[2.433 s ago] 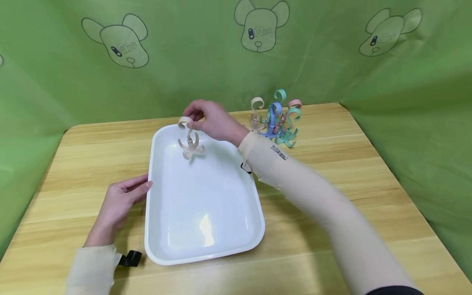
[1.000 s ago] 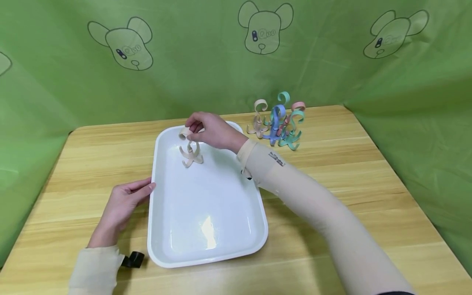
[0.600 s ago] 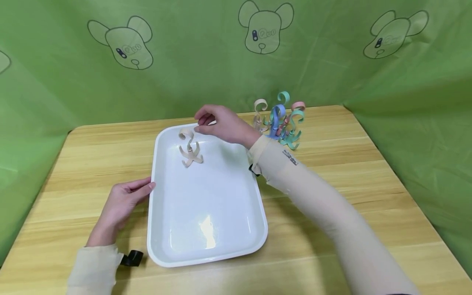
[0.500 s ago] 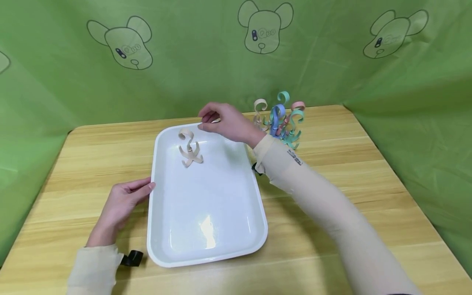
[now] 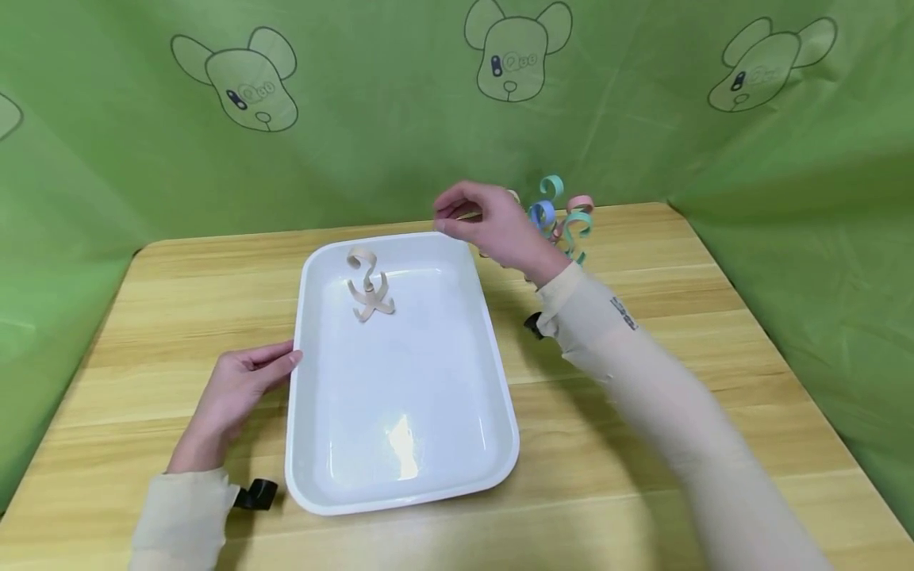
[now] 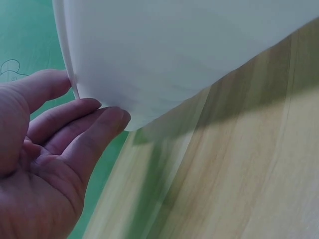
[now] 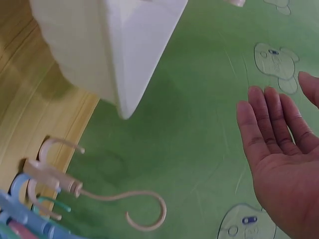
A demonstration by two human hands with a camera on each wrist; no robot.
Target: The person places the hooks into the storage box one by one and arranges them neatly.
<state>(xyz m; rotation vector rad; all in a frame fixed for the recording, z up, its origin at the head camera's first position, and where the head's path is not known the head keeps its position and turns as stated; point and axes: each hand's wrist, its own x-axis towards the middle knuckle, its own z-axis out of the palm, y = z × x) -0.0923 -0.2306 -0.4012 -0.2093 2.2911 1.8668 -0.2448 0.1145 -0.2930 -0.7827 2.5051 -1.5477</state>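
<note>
My left hand (image 5: 232,396) pinches the left side of a white tray (image 5: 403,504); in the left wrist view the thumb meets the rim (image 6: 64,45) and the fingertips (image 6: 114,115) press its outer wall. A beige rotating hanger hook (image 5: 370,300) stands in the tray's far left corner, its curled top up. Above the tray's far right corner is my right hand (image 5: 496,226), holding nothing, fingers loosely bent. Behind that hand, several similar hooks, blue (image 5: 542,214), green (image 5: 577,224) and pink (image 5: 580,203), stand bunched. A second beige one (image 7: 55,177) shows in the right wrist view.
The tray lies on a wooden table (image 5: 678,333). A green curtain (image 5: 400,159) with printed bear heads hangs behind and at the sides. A black wrist strap piece (image 5: 259,495) sticks out by the left sleeve, near the tray's front left corner.
My right hand lowered the beige hook into the tray, released it, and moved away right toward the other hooks. My left hand keeps its place on the tray's side.
</note>
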